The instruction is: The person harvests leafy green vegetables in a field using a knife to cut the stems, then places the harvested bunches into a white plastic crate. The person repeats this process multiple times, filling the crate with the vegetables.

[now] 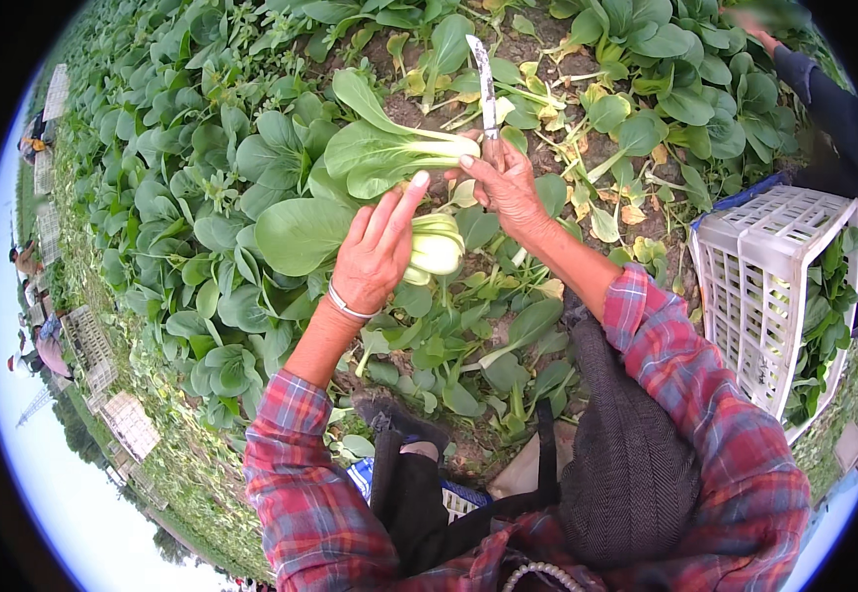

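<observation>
My left hand point(374, 247), a thin bracelet at its wrist, holds a head of bok choy point(436, 247) whose pale, rounded base shows to the right of the palm. The fingers lie over the plant, so their grip underneath is partly hidden. My right hand point(513, 192) is closed round a knife point(485, 84), its worn blade pointing up and away from me. Between thumb and fingers, that same hand pinches the pale stalks of loose bok choy leaves point(379, 153). These leaves spread leftward, just above my left fingertips.
Dense bok choy plants point(202, 158) grow at the left and far side. Cut and yellowed leaves point(606, 222) litter the soil. A white plastic crate point(754, 286) with greens stands at right, near another person's dark sleeve point(833, 109). More crates point(130, 424) and people line the far left.
</observation>
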Demonstrator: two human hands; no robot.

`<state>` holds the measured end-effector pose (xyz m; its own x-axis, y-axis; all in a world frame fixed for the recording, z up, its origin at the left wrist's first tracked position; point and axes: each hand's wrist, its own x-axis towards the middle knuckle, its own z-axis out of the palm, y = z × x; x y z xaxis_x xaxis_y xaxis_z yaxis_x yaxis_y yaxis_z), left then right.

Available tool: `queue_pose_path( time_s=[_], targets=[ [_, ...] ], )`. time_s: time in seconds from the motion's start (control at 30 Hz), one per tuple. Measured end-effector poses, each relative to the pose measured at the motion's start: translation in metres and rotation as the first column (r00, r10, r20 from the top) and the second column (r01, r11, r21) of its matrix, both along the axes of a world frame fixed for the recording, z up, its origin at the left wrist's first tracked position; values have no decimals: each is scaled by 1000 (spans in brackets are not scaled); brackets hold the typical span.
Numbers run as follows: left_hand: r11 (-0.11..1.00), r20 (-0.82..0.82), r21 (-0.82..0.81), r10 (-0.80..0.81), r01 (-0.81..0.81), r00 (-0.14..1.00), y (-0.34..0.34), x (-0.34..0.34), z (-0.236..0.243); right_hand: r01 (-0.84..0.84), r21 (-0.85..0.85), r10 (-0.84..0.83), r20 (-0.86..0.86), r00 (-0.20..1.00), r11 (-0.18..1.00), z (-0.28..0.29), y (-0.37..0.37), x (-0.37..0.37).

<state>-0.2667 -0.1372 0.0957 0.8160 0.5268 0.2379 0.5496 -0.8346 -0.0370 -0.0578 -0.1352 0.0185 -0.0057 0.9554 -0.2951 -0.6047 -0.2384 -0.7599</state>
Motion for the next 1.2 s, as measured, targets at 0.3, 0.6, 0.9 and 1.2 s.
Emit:
queue_pose_path(
  time_s=[0.3, 0.6, 0.9, 1.2],
  targets=[
    [994, -163, -110, -15, -3, 986, -5, 13, -3, -131, -151, 136, 25, 990, 980, -2, -34, -6],
    [889, -713, -177, 179, -422, 678, 82, 26, -11, -240, -115, 253, 677, 691, 964, -45, -2, -17],
    [750, -727, -195, 323, -633, 606, 102, -127, -37, -577, 88, 244, 846, 473, 812, -60, 20, -42],
    [845, -604, -91, 374, -527, 704, 78, -139, -48, -623, 78, 108, 961, 256, 778, -57, 37, -80]
  ],
)
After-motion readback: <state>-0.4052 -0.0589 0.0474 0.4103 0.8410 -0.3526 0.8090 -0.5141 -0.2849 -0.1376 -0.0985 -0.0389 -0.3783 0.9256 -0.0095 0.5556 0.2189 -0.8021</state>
